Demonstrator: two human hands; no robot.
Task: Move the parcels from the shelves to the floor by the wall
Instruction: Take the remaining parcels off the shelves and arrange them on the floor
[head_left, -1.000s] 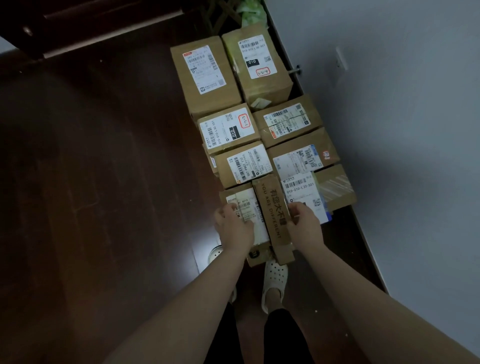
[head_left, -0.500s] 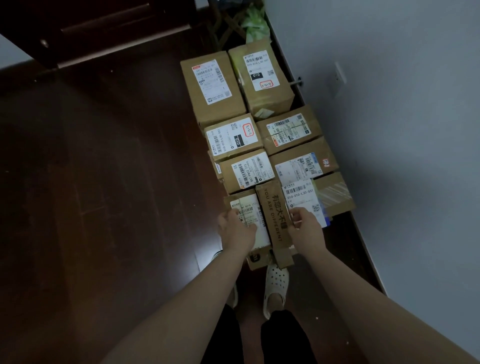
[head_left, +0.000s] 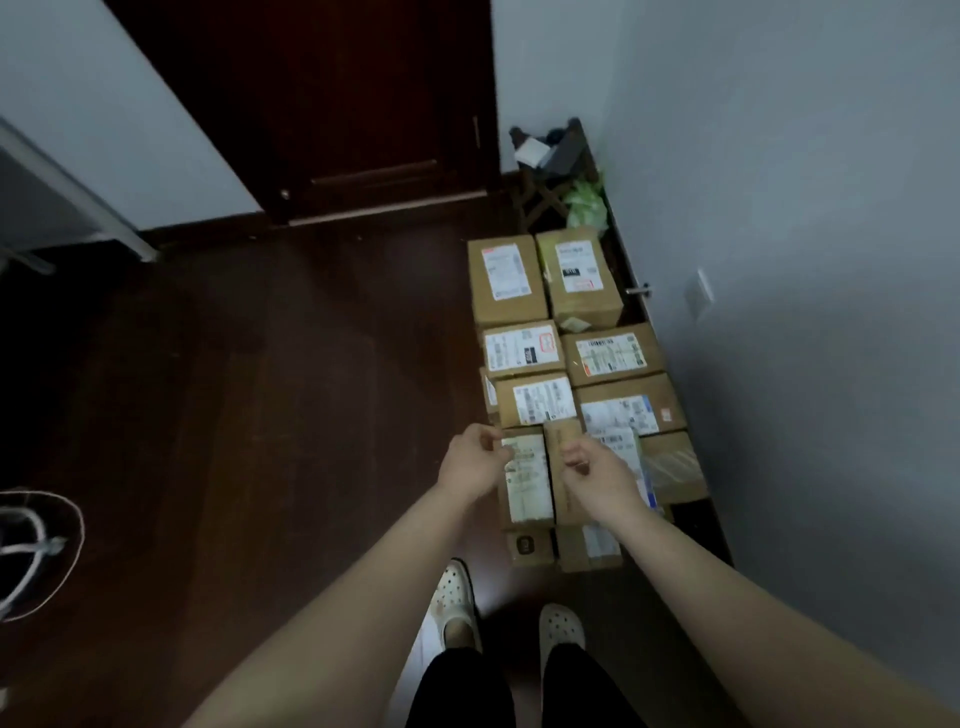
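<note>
Cardboard parcels (head_left: 506, 275), boxy, white-labelled, wood floor (head_left: 260, 415), left hand (head_left: 471, 461), right hand (head_left: 600, 480) loosely curled, empty.

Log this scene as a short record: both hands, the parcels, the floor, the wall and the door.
Left hand: loosely curled, apparently holding nothing
Right hand: likewise, holding nothing
Wall: pale grey, right side
Floor: dark wood
Parcels: labelled cardboard boxes in two rows along the wall
Door: dark, far end
</note>
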